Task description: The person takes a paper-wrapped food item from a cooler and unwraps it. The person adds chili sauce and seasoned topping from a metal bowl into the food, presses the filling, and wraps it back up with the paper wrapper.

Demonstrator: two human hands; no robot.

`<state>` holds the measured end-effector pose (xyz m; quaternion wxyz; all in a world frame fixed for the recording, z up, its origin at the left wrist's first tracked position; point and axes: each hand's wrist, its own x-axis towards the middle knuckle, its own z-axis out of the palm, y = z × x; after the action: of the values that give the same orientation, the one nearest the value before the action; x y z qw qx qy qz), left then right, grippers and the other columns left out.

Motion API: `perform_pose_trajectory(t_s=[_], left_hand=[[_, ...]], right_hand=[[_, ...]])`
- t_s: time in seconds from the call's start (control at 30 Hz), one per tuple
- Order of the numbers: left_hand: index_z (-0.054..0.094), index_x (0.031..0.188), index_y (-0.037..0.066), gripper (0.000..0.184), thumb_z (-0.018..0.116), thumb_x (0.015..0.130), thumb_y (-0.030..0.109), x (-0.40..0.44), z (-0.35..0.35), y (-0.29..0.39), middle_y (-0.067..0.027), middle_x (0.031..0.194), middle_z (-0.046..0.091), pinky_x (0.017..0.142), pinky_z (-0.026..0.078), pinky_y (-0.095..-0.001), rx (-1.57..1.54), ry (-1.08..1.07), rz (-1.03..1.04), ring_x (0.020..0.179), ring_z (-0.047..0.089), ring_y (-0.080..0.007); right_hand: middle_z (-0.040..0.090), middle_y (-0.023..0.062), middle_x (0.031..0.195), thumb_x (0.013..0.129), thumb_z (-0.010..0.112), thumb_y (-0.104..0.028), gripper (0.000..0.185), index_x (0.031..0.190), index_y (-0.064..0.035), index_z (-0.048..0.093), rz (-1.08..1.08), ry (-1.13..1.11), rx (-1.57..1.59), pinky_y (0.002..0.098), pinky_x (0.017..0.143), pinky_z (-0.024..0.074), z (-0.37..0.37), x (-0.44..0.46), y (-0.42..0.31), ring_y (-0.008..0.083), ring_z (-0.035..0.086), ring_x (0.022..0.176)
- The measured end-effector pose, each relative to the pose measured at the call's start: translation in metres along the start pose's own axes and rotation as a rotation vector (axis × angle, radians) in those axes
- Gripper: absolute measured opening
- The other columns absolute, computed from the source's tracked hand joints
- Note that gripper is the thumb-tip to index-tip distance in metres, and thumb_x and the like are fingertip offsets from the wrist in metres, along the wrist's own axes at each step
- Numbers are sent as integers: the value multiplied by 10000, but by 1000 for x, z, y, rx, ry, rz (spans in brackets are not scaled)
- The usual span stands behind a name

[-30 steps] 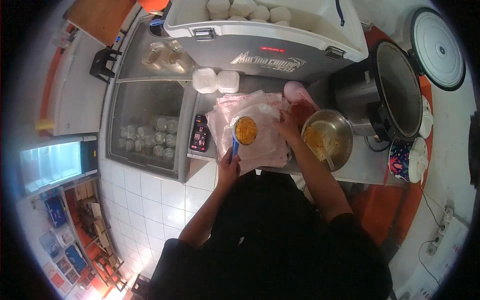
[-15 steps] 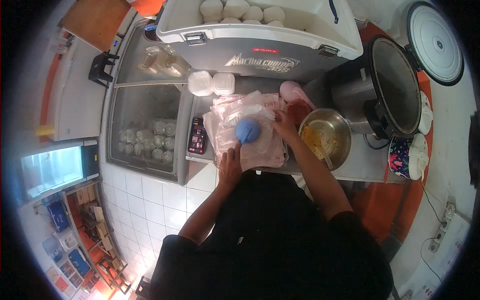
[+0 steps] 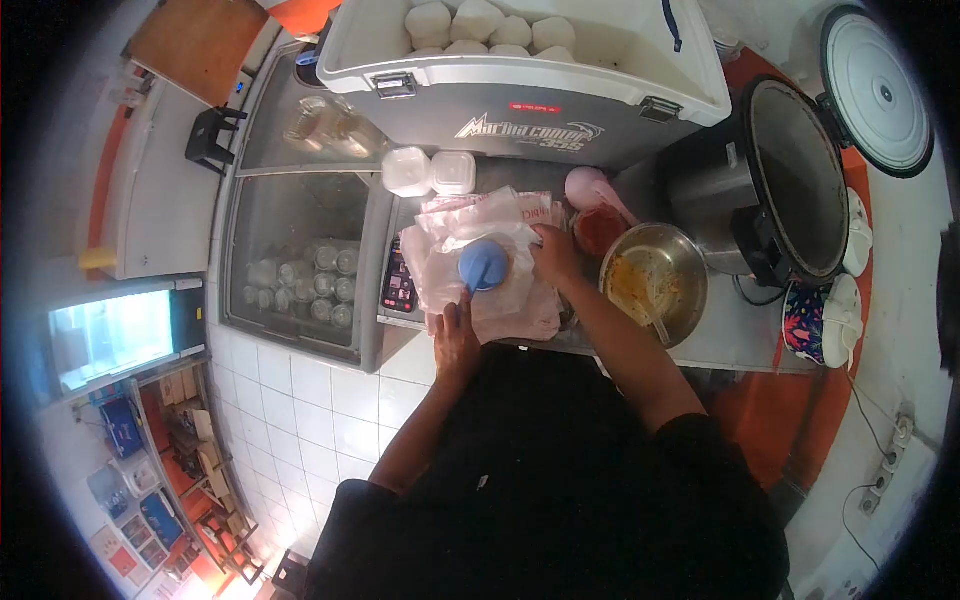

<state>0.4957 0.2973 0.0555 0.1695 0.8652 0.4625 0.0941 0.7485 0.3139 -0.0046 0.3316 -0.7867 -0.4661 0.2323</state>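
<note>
A blue round thing with a short handle (image 3: pixel 484 265) lies on a stack of thin translucent plastic bags (image 3: pixel 515 310) on the counter. My left hand (image 3: pixel 456 345) is at its near side, fingertips closed around the handle end. At the right of the stack, my right hand (image 3: pixel 553 257) pinches the edge of the top bag, which is whitish and crumpled. Close by on the right are a pink dipper (image 3: pixel 585 188), a container of red stuff (image 3: pixel 600 230) and a steel bowl (image 3: pixel 690 285) with orange-yellow residue and a spoon.
Behind the bags stands a large cooler box (image 3: pixel 530 105) holding several round white bundles (image 3: pixel 475 20). A tall dark pot (image 3: pixel 710 205) is at the right. White lidded boxes (image 3: pixel 430 172) and a phone (image 3: pixel 400 280) lie left, beside a glass-topped freezer (image 3: pixel 300 220).
The blue thing has turned, and its handle looks shorter from here. My right hand has shifted slightly left along the bag's edge. The whole view has shifted a little.
</note>
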Motion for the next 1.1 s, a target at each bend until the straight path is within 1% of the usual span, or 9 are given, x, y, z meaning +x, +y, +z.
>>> perform_pose_trajectory(t_s=[0.23, 0.4, 0.47, 0.6, 0.67, 0.83, 0.9, 1.0, 1.1], left_hand=[[371, 1419, 84, 609, 473, 826, -10, 3, 2, -2, -136, 1050, 446, 843, 456, -460, 20, -23, -100, 965, 490, -355], [323, 1446, 94, 686, 481, 790, -34, 2, -5, -3, -154, 1108, 457, 835, 466, -461, -12, -118, -136, 981, 488, -371], [319, 1443, 82, 678, 509, 800, -18, -3, 1, -12, -163, 1088, 474, 812, 485, -459, -30, 68, 28, 988, 508, -372], [333, 1432, 64, 649, 539, 820, 0, -14, -10, -7, -177, 1055, 492, 770, 503, -453, -110, 74, 39, 977, 532, -368], [340, 1414, 28, 595, 538, 853, 19, -18, -11, -10, -205, 1013, 496, 844, 463, -475, -248, 57, 30, 1021, 499, -371], [350, 1407, 11, 545, 516, 887, 20, -7, -36, -10, -211, 1048, 517, 804, 478, -459, -334, 209, -14, 972, 537, -382], [345, 1403, 0, 542, 520, 890, 16, 12, -39, -13, -225, 1057, 519, 842, 435, -464, -103, 407, 35, 969, 523, -393], [349, 1398, -4, 529, 514, 895, 17, 35, -50, -15, -228, 1064, 523, 833, 435, -470, -204, 444, 5, 963, 522, -390], [397, 1373, -4, 486, 514, 903, 35, 61, -65, -3, -229, 1071, 525, 830, 441, -464, -337, 404, 52, 952, 528, -391]], right_hand=[[641, 209, 1026, 729, 679, -72, 336, 1052, 12, 640, -79, 0, -18, 413, 866, 471, -6, 0, -3, 362, 610, 974], [649, 189, 1015, 747, 640, -83, 303, 1040, -9, 649, 35, -86, 50, 398, 826, 487, -18, 5, -25, 326, 629, 941], [656, 179, 998, 752, 639, -96, 305, 1046, -15, 650, 23, -63, 79, 381, 807, 492, -22, 12, -35, 302, 638, 910], [677, 149, 943, 762, 654, -135, 310, 1054, -29, 656, -52, -59, 240, 331, 755, 503, -17, 29, -37, 238, 655, 823], [681, 143, 931, 767, 655, -142, 294, 1039, -32, 666, -76, -133, 213, 325, 744, 507, -19, 40, -37, 235, 658, 814], [686, 133, 934, 763, 666, -136, 212, 942, -25, 692, -151, -190, 111, 320, 716, 511, -16, 48, -43, 238, 657, 776], [682, 118, 903, 721, 685, -107, 142, 851, -53, 706, -163, -193, 125, 344, 752, 501, -11, 34, -45, 246, 646, 809], [669, 99, 898, 671, 696, -83, 74, 745, -82, 693, -332, -14, -63, 381, 822, 470, -2, -7, -67, 259, 623, 877], [653, 95, 911, 677, 669, -79, 90, 765, -97, 674, -232, 13, -93, 408, 890, 425, 15, -39, -79, 275, 593, 960]])
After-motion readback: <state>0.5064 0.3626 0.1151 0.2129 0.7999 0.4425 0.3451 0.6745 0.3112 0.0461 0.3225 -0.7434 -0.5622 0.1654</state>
